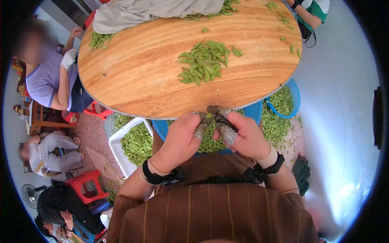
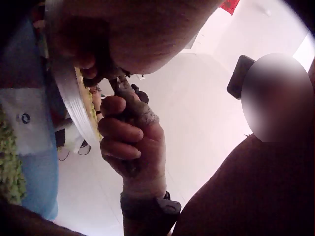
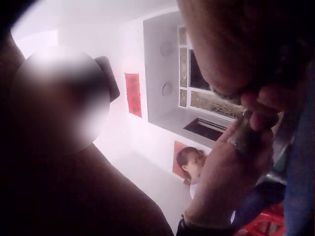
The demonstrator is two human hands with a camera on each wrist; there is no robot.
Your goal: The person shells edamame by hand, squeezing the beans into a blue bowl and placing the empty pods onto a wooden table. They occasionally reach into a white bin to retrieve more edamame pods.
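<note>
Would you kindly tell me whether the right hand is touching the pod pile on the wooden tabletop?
Apart: the head view plainly shows bare wooden tabletop between the right hand and the pod pile.

the left hand [image 1: 182, 130] and right hand [image 1: 245, 133] meet, so each blocks the other's way in. a hand could go up over the table [image 1: 133, 77], left or right of the bean heap [image 1: 204, 62]. the cloth [image 1: 150, 14] is in the way at the far left. the tub [image 1: 160, 128] sits under the hands, with the box [image 1: 116, 145] to the left and the basket [image 1: 296, 99] to the right.
</note>
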